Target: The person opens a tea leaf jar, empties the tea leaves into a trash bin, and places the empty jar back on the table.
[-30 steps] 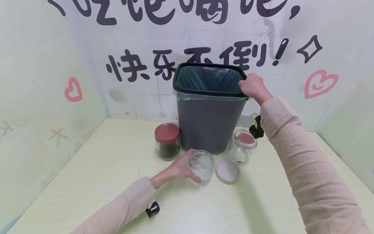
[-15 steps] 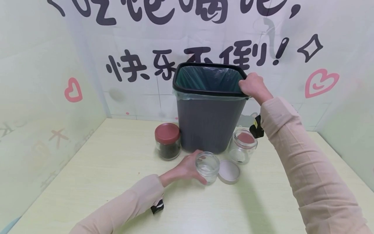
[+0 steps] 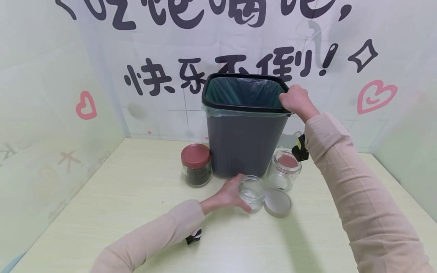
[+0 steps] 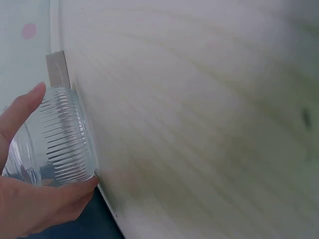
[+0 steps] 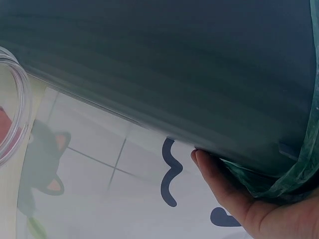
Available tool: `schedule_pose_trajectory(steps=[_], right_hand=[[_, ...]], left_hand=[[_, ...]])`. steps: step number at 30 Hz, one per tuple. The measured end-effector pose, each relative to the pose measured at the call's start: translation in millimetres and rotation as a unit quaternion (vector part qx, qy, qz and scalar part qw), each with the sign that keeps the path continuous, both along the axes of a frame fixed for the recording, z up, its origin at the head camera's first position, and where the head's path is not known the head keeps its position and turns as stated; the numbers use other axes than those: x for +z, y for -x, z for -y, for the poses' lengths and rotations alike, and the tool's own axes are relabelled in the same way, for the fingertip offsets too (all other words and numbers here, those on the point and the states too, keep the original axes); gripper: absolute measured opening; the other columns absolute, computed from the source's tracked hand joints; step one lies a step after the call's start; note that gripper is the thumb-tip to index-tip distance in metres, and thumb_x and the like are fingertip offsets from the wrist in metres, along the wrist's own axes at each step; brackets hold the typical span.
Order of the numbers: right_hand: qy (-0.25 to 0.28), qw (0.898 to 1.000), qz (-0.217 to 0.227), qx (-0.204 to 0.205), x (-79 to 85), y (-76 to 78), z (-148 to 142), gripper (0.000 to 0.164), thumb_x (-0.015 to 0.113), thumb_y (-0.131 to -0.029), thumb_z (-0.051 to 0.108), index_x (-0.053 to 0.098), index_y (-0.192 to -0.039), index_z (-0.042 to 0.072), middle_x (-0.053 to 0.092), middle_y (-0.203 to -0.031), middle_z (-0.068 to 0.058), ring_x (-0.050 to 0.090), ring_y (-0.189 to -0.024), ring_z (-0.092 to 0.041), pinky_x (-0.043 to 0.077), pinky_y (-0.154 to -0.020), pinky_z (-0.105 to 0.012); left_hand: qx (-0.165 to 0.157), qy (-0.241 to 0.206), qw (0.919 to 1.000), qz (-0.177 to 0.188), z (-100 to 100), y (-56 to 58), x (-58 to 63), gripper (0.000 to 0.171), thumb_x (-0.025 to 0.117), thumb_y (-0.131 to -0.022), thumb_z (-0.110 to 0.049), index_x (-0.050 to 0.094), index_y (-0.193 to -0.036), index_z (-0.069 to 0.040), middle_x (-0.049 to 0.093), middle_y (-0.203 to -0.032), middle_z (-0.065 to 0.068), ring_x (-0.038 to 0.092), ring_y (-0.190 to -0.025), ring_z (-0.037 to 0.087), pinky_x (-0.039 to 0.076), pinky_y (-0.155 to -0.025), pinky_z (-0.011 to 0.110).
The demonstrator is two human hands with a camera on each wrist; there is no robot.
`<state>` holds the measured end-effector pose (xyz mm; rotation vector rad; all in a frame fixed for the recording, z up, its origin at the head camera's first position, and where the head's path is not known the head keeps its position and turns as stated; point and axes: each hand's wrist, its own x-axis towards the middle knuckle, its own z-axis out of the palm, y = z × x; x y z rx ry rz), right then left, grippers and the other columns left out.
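Low on the table, my left hand (image 3: 232, 194) grips a clear glass jar (image 3: 253, 194) that has no lid on it. The left wrist view shows thumb and fingers around the ribbed jar (image 4: 65, 137). At the jar's right side lies a pale round lid (image 3: 279, 204), apparently touching it. Up at the back, my right hand (image 3: 298, 101) grips the right corner of the rim of a dark grey trash bin (image 3: 242, 146). In the right wrist view, the fingers (image 5: 219, 184) curl under that rim over the green liner (image 5: 279, 186); the rest of the hand is partly cut off.
Left of the bin stands a jar with a red lid (image 3: 195, 156) and dark contents. To its right is another glass jar (image 3: 281, 178) without a lid on its mouth; a red disc shows through it. A printed sheet (image 3: 164, 121) hangs behind the table (image 3: 136, 182).
My left hand has slid the clear jar to the right across the table. The pale lid has shifted right as well. The right hand and the bin have stayed in place.
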<state>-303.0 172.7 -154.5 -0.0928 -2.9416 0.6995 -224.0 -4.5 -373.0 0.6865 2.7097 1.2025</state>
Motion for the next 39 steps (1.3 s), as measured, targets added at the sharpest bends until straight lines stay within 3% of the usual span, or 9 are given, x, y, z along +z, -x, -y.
schedule_pose_trajectory(steps=[8, 11, 19, 27, 39], right_hand=[[-0.001, 1.000, 0.001, 0.001, 0.8, -0.5, 1, 0.032, 0.028, -0.087, 0.016, 0.042, -0.100, -0.010, 0.041, -0.089, -0.017, 0.046, -0.088, -0.033, 0.038, -0.069, -0.036], [0.002, 1.000, 0.001, 0.001, 0.7, -0.7, 2, 0.031, 0.028, -0.087, 0.016, 0.042, -0.099, -0.009, 0.041, -0.087, -0.016, 0.046, -0.086, -0.033, 0.037, -0.066, -0.034], [0.006, 1.000, 0.004, 0.001, 0.6, -0.8, 2, 0.037, 0.027, -0.087, 0.016, 0.040, -0.107, -0.012, 0.041, -0.091, -0.018, 0.045, -0.090, -0.034, 0.038, -0.070, -0.035], [0.010, 1.000, 0.006, -0.001, 0.5, -1.0, 3, 0.034, 0.027, -0.087, 0.016, 0.040, -0.104, -0.011, 0.040, -0.089, -0.017, 0.045, -0.089, -0.034, 0.037, -0.068, -0.034], [0.019, 1.000, 0.013, -0.004, 0.0, -1.3, 1, 0.040, 0.027, -0.088, 0.018, 0.037, -0.112, -0.013, 0.040, -0.093, -0.019, 0.045, -0.090, -0.034, 0.038, -0.072, -0.038]], left_hand=[[0.044, -0.011, 0.9982, 0.039, -13, -0.6, -1.0, 0.085, 0.088, -0.043, -0.009, 0.040, -0.112, -0.001, 0.054, -0.102, 0.015, 0.051, -0.099, 0.030, 0.043, -0.086, 0.038], [0.053, -0.014, 0.9978, 0.036, -17, -0.4, -2.5, 0.080, 0.087, -0.044, -0.009, 0.039, -0.107, -0.001, 0.053, -0.097, 0.014, 0.052, -0.095, 0.029, 0.044, -0.083, 0.036], [0.062, -0.011, 0.9970, 0.044, -25, 0.9, -2.8, 0.080, 0.087, -0.045, -0.009, 0.040, -0.110, -0.002, 0.055, -0.100, 0.014, 0.053, -0.098, 0.029, 0.044, -0.086, 0.035], [0.071, 0.000, 0.9966, 0.041, -31, 1.3, -2.6, 0.083, 0.086, -0.047, -0.009, 0.042, -0.116, 0.000, 0.056, -0.109, 0.016, 0.051, -0.105, 0.030, 0.042, -0.090, 0.034], [0.073, -0.005, 0.9965, 0.041, -36, 2.8, -4.3, 0.077, 0.085, -0.050, -0.010, 0.043, -0.114, -0.001, 0.056, -0.105, 0.017, 0.052, -0.102, 0.030, 0.043, -0.087, 0.033]])
